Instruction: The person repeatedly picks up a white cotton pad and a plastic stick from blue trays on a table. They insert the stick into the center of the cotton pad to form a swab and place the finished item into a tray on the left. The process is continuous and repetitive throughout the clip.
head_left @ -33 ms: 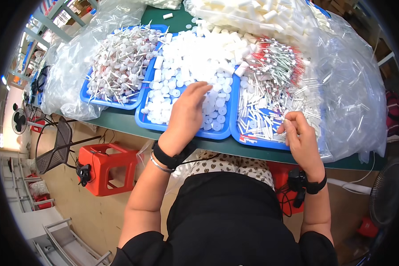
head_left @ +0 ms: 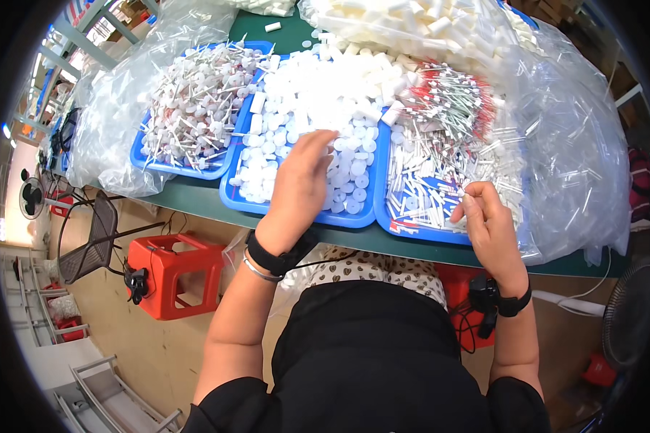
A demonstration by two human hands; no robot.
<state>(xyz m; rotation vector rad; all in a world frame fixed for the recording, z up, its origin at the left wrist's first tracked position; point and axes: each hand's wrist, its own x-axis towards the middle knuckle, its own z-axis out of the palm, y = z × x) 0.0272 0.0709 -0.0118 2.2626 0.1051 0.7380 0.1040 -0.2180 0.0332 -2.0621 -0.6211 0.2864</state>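
Observation:
My left hand [head_left: 300, 184] is over the front of the middle blue tray [head_left: 242, 202], among translucent white discs [head_left: 357, 167]. Its fingers are bent and close together; whatever lies between their tips is hidden. Over the right blue tray [head_left: 430, 232], my right hand [head_left: 490, 216] pinches a small white piece [head_left: 461, 191] between thumb and forefinger. Thin white sticks [head_left: 412, 169] lie loose below it. Behind them a heap of red-and-white thin pieces [head_left: 455, 101] rests in the same tray.
At left, a blue tray [head_left: 141, 155] holds a pile of discs with sticks through them [head_left: 195, 108]. White cylinders [head_left: 339, 76] are heaped behind the discs. Clear plastic bags [head_left: 570, 151] flank the trays on the green table [head_left: 202, 196]. A red stool [head_left: 173, 278] stands on the floor at left.
My left hand has shifted slightly to the left over the discs. My right hand keeps its pinch in nearly the same place.

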